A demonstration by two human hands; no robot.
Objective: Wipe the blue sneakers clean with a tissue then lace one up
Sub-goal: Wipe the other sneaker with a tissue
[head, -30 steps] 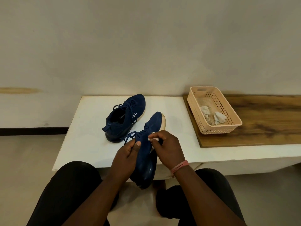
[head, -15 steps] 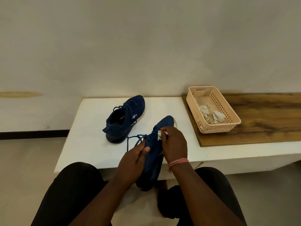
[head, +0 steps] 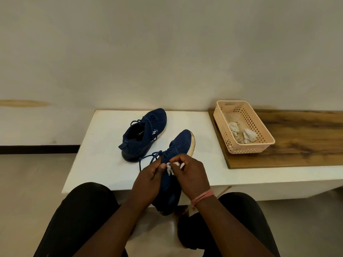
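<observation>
Soft, even indoor light fills the head view, moderately bright, with no hard glare. The pale wall [head: 167, 49] darkens slightly toward the upper corners. The white table [head: 104, 145] is the brightest surface, with a short, soft shadow under the far sneaker [head: 143, 134]. The floor at the bottom centre carries a faint sheen. Wide-angle distortion bows the table edges and the wall's baseline. Focus is fairly sharp at centre, softer toward the edges.
</observation>
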